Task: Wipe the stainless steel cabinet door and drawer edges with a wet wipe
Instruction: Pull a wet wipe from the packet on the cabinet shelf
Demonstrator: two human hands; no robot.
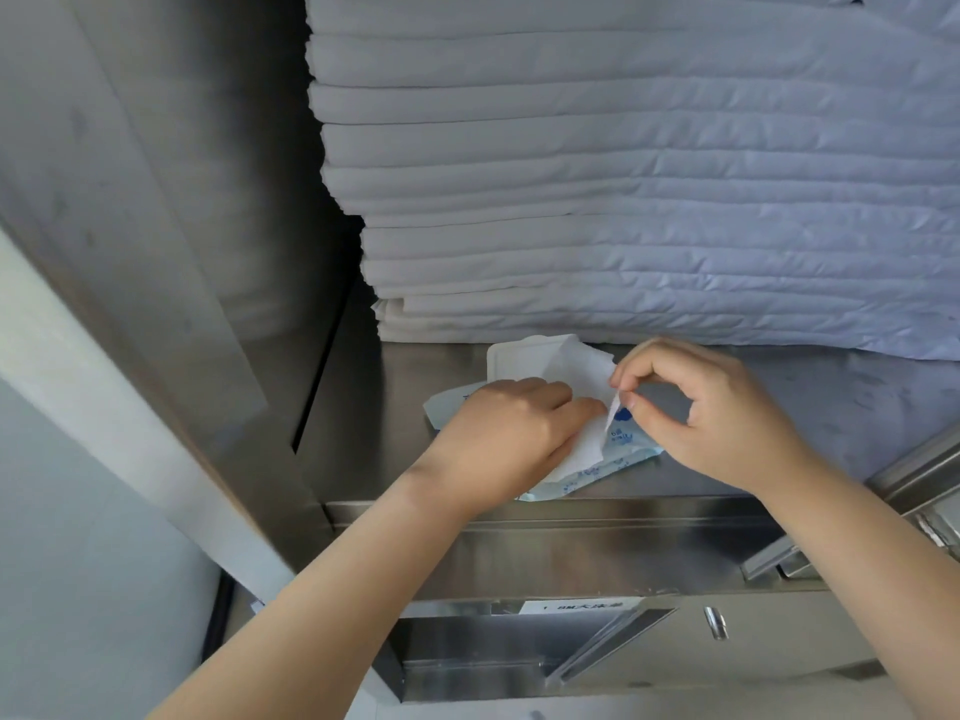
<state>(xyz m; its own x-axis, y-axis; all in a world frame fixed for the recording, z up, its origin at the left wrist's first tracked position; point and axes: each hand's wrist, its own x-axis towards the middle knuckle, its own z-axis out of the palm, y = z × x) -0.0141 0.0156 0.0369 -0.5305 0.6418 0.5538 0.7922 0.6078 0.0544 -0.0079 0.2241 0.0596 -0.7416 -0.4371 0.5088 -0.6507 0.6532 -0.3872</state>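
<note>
My right hand (711, 413) pinches the limp, tear-prone wet wipe (574, 452) at its thin edge while my left hand (511, 433) presses the light, slippery wipe pack (626, 454) down.

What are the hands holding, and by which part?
The right hand pinches a wet wipe by its edge; the left hand rests on the wipe pack.

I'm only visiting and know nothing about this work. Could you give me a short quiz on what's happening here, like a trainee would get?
1. True or false: the left hand rests on the pack.
2. Which pinches the wipe? A: left hand. B: right hand.
3. Fill in: behind the pack stands a stack of folded white ____.
Key: 1 true; 2 B; 3 linens.
</note>
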